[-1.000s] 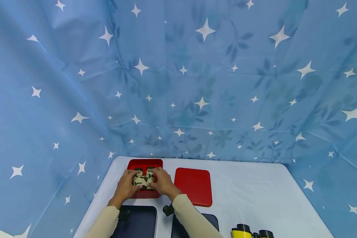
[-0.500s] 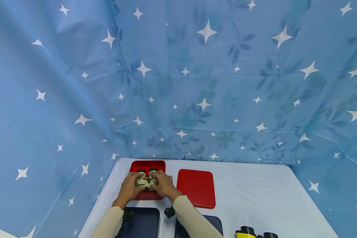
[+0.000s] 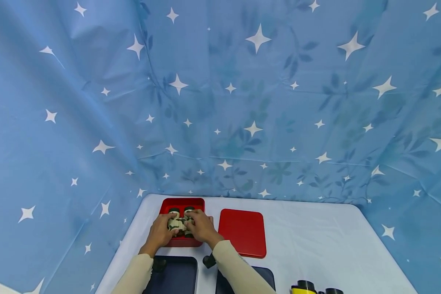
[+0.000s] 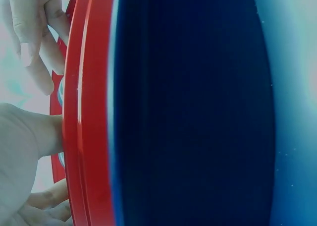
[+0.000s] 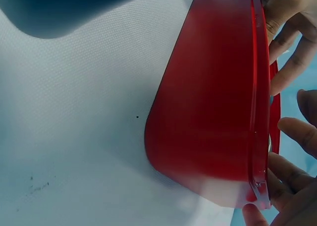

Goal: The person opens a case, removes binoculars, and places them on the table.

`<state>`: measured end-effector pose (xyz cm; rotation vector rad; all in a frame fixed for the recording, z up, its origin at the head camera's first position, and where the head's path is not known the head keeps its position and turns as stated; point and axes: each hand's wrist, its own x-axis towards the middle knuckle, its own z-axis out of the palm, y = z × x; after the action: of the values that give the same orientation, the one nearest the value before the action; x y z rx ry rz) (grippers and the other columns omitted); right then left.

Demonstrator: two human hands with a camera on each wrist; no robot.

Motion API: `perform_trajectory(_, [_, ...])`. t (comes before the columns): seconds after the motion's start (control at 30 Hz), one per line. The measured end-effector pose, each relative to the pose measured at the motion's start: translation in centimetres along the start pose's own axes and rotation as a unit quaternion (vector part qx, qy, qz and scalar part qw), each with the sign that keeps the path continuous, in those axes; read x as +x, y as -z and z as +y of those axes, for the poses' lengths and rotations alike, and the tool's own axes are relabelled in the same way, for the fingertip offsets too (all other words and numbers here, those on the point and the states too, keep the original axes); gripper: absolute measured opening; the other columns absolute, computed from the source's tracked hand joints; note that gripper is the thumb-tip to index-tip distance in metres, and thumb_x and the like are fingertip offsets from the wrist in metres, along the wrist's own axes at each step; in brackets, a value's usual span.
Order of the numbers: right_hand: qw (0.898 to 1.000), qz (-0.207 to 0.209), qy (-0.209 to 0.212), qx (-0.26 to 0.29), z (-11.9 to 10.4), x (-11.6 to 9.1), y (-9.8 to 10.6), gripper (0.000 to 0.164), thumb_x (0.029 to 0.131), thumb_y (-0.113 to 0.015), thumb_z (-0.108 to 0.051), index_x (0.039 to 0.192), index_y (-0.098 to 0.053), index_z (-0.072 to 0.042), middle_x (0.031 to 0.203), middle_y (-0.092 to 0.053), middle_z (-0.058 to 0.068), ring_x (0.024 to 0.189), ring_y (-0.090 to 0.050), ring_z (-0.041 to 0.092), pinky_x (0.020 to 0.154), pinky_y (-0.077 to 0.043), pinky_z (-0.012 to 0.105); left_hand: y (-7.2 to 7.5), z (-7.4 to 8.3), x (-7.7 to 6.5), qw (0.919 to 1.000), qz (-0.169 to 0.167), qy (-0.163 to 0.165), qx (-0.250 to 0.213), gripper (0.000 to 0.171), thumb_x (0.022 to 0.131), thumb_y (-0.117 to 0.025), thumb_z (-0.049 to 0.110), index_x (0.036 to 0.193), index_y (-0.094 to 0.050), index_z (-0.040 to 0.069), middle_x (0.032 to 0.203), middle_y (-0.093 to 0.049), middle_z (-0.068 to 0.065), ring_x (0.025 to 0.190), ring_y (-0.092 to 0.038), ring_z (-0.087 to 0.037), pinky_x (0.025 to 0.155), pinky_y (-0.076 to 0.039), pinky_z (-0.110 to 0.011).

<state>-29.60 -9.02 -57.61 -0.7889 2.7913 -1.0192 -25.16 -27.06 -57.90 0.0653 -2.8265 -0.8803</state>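
Camouflage binoculars (image 3: pixel 175 224) lie inside a red box (image 3: pixel 183 243) at the back left of the table, dark eyecups toward the far wall. My left hand (image 3: pixel 159 231) holds the left barrel, fingers over its outer side and thumb near the front. From the other side my right hand (image 3: pixel 203 227) grips the right barrel between thumb and fingers. In the left wrist view the red box (image 4: pixel 89 107) hides most of the binoculars, and the left thumb dips behind its rim. The box (image 5: pixel 208 97) also blocks them in the right wrist view, where fingers reach over the edge.
Right of the box lies a flat red lid (image 3: pixel 242 233). Two dark blue trays, one at left (image 3: pixel 177 274) and one at right (image 3: pixel 265 278), sit under the forearms. Yellow-and-black binoculars (image 3: pixel 303 289) stand at the front edge. A starry blue curtain (image 3: pixel 220 102) backs the table.
The head view has shifted slightly, moving the whole scene a little right. Both hands stay at the binoculars in the box; the right fingers and thumb have moved slightly on the barrel.
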Motion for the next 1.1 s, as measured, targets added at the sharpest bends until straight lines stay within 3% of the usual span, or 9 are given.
perform_trajectory(0.4, [1.0, 0.005, -0.02, 0.004, -0.31, 0.22, 0.06, 0.036, 0.1, -0.06, -0.028, 0.135, -0.063, -0.02, 0.139, -0.055, 0.005, 0.125, -0.055, 0.022, 0.086, -0.037, 0.042, 0.07, 0.11, 0.44, 0.9999, -0.01, -0.006, 0.0, 0.053, 0.076, -0.083, 0.003, 0.125, -0.064, 0.008, 0.121, -0.061, -0.019, 0.108, -0.058, -0.033, 0.096, -0.047, -0.057])
perform_trajectory(0.8, [0.999, -0.005, -0.036, 0.015, -0.73, 0.28, -0.39, 0.038, 0.099, -0.061, -0.025, 0.137, -0.061, -0.02, 0.142, -0.053, 0.004, 0.127, -0.054, 0.022, 0.088, -0.038, 0.043, 0.2, 0.0, 0.01, 0.9992, -0.036, -0.004, 0.016, 0.048, 0.083, -0.076, 0.001, 0.126, -0.057, 0.008, 0.127, -0.047, -0.022, 0.113, -0.055, -0.036, 0.095, -0.049, -0.055])
perform_trajectory(1.1, [0.999, 0.005, -0.046, 0.005, -0.49, 0.44, -0.16, 0.045, 0.095, -0.067, -0.029, 0.139, -0.059, -0.024, 0.143, -0.052, 0.002, 0.128, -0.054, 0.021, 0.089, -0.037, 0.041, 0.02, 0.17, 0.4, 0.9992, -0.027, -0.014, 0.026, 0.052, 0.083, -0.074, -0.002, 0.129, -0.052, 0.009, 0.128, -0.044, -0.027, 0.105, -0.058, -0.036, 0.097, -0.049, -0.055])
